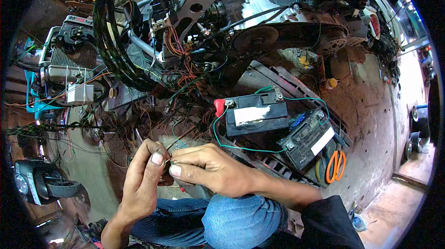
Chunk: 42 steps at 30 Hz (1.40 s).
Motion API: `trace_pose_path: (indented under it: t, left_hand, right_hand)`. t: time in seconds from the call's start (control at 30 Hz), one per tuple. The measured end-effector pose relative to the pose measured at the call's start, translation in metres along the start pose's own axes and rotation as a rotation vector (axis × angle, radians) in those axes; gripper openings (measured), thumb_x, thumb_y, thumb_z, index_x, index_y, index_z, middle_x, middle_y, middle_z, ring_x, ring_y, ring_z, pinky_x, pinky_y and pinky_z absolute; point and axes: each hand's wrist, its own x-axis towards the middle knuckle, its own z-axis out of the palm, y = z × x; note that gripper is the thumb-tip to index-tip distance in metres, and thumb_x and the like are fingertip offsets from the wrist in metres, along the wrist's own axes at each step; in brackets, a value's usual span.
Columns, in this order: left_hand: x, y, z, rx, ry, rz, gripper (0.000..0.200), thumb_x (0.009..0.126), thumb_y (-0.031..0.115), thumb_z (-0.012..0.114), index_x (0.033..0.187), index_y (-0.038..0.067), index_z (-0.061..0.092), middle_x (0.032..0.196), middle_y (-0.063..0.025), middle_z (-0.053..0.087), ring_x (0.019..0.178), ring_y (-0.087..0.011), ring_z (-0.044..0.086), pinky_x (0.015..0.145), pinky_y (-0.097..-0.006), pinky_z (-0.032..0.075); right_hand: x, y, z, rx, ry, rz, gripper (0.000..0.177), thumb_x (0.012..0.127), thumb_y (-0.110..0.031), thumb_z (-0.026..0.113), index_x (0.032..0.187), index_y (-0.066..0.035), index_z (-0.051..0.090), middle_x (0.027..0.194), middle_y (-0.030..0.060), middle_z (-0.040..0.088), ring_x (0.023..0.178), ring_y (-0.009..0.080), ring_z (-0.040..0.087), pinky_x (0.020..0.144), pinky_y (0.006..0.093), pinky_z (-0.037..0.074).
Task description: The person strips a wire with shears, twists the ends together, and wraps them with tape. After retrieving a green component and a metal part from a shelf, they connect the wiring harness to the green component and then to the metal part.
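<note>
My left hand (144, 177) and my right hand (213, 170) meet above my knee, both pinching at a thin wire (168, 160). Its end between the fingertips is small and partly hidden. A brown strand (181, 138) runs up from the fingers toward a tangle of loose wires (190, 80). Beyond my right hand lie two black batteries, a larger battery (257, 124) with a red terminal cover (219, 107) and a smaller, tilted battery (299, 151). A green wire (245, 148) links their terminals.
Orange-handled scissors (336, 168) and pliers (320, 169) lie beside the smaller battery. A stripped motorbike frame (199, 3) with a belt drive (259, 38) fills the far side. A radiator (76, 52) stands at left, and a black wheeled object (48, 186) sits lower left.
</note>
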Motion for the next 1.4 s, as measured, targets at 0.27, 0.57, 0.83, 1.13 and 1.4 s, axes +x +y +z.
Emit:
trace_pose_path:
  t: [0.27, 0.57, 0.83, 1.13, 1.4]
  left_hand:
    - [-0.001, -0.002, 0.000, -0.054, 0.002, -0.022, 0.025, 0.113, 0.029, 0.045, 0.103, 0.007, 0.050, 0.089, 0.0025, 0.046, 0.075, -0.0041, 0.041, 0.063, -0.0219, 0.044]
    - [0.000, 0.000, 0.001, -0.010, -0.003, 0.000, 0.023, 0.113, 0.027, 0.044, 0.104, 0.006, 0.050, 0.088, 0.0026, 0.046, 0.074, -0.0040, 0.040, 0.063, -0.0221, 0.042]
    - [-0.001, 0.002, -0.001, -0.054, -0.020, -0.051, 0.025, 0.113, 0.029, 0.045, 0.103, 0.006, 0.049, 0.088, 0.0023, 0.045, 0.075, -0.0044, 0.041, 0.066, -0.0228, 0.047]
    - [-0.001, 0.002, -0.001, -0.016, -0.019, -0.038, 0.026, 0.113, 0.031, 0.045, 0.104, 0.007, 0.050, 0.089, 0.0026, 0.045, 0.076, -0.0043, 0.042, 0.066, -0.0224, 0.047]
    - [-0.001, 0.002, 0.000, -0.011, -0.004, -0.045, 0.025, 0.113, 0.030, 0.045, 0.106, 0.007, 0.051, 0.088, 0.0024, 0.047, 0.076, -0.0046, 0.044, 0.066, -0.0224, 0.047]
  right_hand:
    - [0.000, -0.007, -0.004, 0.003, -0.041, 0.088, 0.046, 0.110, -0.034, 0.051, 0.087, 0.005, 0.062, 0.083, 0.0123, 0.058, 0.078, 0.0195, 0.056, 0.074, 0.0383, 0.046]
    - [-0.001, -0.007, -0.005, 0.002, -0.060, 0.146, 0.046, 0.110, -0.034, 0.052, 0.088, 0.006, 0.061, 0.083, 0.0127, 0.057, 0.079, 0.0198, 0.055, 0.074, 0.0390, 0.045]
    - [-0.001, -0.001, -0.003, 0.018, -0.050, 0.141, 0.044, 0.110, -0.033, 0.052, 0.094, 0.007, 0.062, 0.086, 0.0128, 0.057, 0.081, 0.0186, 0.054, 0.075, 0.0377, 0.045]
    - [0.001, 0.005, 0.002, 0.012, 0.028, 0.016, 0.045, 0.108, -0.034, 0.054, 0.090, 0.006, 0.060, 0.073, 0.0098, 0.052, 0.066, 0.0153, 0.048, 0.062, 0.0389, 0.042]
    - [0.000, 0.005, 0.002, 0.039, 0.023, 0.046, 0.045, 0.108, -0.034, 0.054, 0.089, 0.007, 0.061, 0.073, 0.0109, 0.052, 0.066, 0.0167, 0.050, 0.063, 0.0401, 0.042]
